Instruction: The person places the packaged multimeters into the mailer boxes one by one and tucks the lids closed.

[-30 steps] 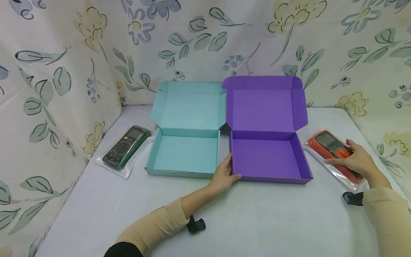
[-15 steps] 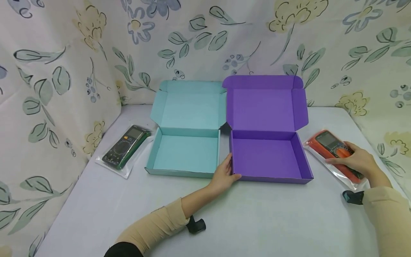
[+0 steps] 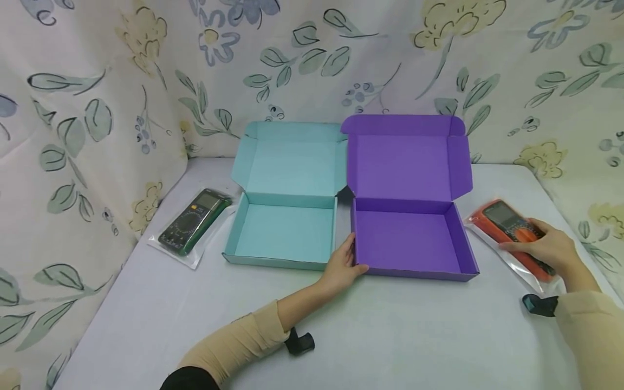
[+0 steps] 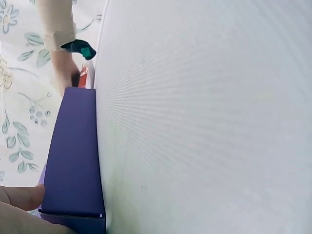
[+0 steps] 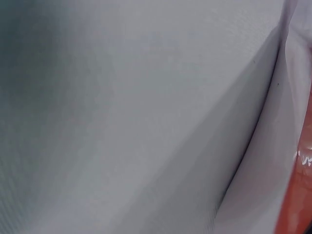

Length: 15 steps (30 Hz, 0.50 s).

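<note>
In the head view my left hand [image 3: 340, 266] holds the near left corner of the open purple box [image 3: 411, 241], thumb at the front wall and fingers along the left side. The left wrist view shows the thumb against the purple wall [image 4: 73, 151]. My right hand [image 3: 551, 246] grips the orange multimeter [image 3: 497, 227], which lies in a clear bag on the table, thumb on one side and fingers across the other. Only an orange edge [image 5: 297, 195] and part of the bag [image 5: 273, 161] show in the right wrist view.
An open light-blue box [image 3: 287, 233] stands left of the purple one, both lids raised. Farther left a green and black multimeter [image 3: 187, 225] lies in a clear bag on the white table [image 3: 414, 336]. A floral cloth [image 3: 312, 92] hangs behind and at the sides.
The head view has shifted slightly, moving the whole scene a little to the right in it. Both hands keep their places on the purple box and the orange multimeter.
</note>
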Each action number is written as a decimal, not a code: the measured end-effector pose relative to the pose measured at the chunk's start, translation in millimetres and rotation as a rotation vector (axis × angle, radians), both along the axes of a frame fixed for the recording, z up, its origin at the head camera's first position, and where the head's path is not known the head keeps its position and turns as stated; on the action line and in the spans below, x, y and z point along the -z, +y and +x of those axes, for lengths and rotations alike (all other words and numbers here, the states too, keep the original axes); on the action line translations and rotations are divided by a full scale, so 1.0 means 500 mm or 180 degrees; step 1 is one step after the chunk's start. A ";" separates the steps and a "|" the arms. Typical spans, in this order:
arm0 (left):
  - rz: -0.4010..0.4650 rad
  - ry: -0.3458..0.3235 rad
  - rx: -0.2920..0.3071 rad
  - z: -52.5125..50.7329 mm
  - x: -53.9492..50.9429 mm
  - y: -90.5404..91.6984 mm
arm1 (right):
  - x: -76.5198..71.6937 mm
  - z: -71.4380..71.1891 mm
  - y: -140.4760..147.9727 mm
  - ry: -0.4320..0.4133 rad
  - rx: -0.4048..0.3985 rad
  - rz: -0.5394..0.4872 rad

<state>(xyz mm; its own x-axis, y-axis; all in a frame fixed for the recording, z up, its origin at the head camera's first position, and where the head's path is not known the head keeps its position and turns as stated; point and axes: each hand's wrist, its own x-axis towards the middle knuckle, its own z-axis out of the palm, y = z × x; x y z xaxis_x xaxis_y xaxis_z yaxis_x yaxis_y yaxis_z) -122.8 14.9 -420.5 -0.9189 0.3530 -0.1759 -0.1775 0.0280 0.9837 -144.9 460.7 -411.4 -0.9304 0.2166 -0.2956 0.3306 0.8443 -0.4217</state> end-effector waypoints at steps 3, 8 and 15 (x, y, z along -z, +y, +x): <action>0.0001 -0.0005 0.0001 0.001 -0.001 0.001 | 0.003 0.002 0.003 0.0025 0.0021 -0.0016; 0.0049 0.0025 -0.0010 -0.002 0.001 0.003 | 0.003 0.002 0.002 0.0071 0.0063 -0.0053; 0.0033 0.0027 -0.0002 -0.003 0.004 0.002 | 0.003 0.001 -0.003 0.0135 0.0140 -0.0054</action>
<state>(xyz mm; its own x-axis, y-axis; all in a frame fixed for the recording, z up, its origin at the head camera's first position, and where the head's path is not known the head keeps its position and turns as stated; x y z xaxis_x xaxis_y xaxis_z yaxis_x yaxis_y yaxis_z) -124.4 15.9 -422.7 -0.9207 0.3540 -0.1644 -0.1692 0.0175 0.9854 -144.1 459.2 -413.2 -0.9319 0.2527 -0.2601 0.3486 0.8220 -0.4504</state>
